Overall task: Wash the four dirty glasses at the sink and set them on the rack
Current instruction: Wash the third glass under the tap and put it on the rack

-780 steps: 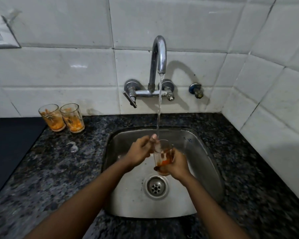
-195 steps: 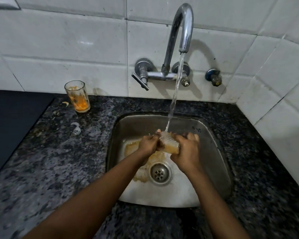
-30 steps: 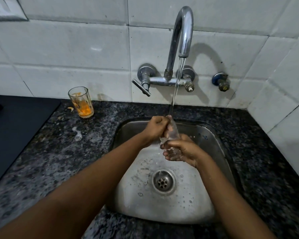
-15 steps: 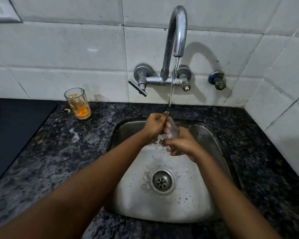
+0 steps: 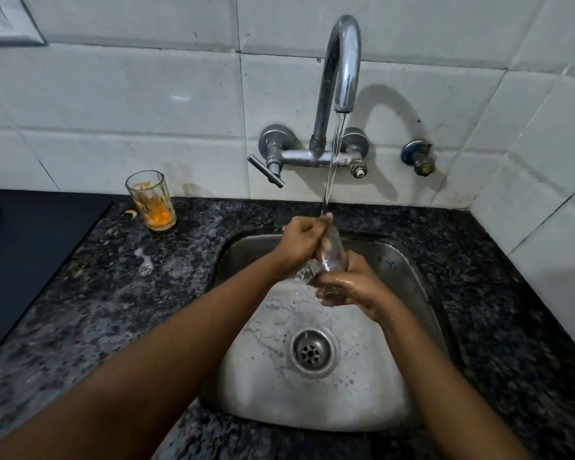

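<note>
The tap [image 5: 341, 71] is polished metal, bright on the spout and duller and spotted at its wall fittings, and the sink [image 5: 372, 403] is brushed steel, wet and beaded with drops around a shiny ringed drain [image 5: 311, 351]. The surface [image 5: 90, 300] is dark speckled stone with a wet sheen, and the wall [image 5: 130, 94] is glossy white tile with grey grout. Both glasses are clear: one [image 5: 331, 257] rinsed and wet, the other [image 5: 151, 200] ribbed and smeared with orange residue.

Open counter [image 5: 120, 303] left of sink [image 5: 422, 330]; dirty glass [image 5: 151, 200] by the wall, tap [image 5: 341, 71] overhead.
</note>
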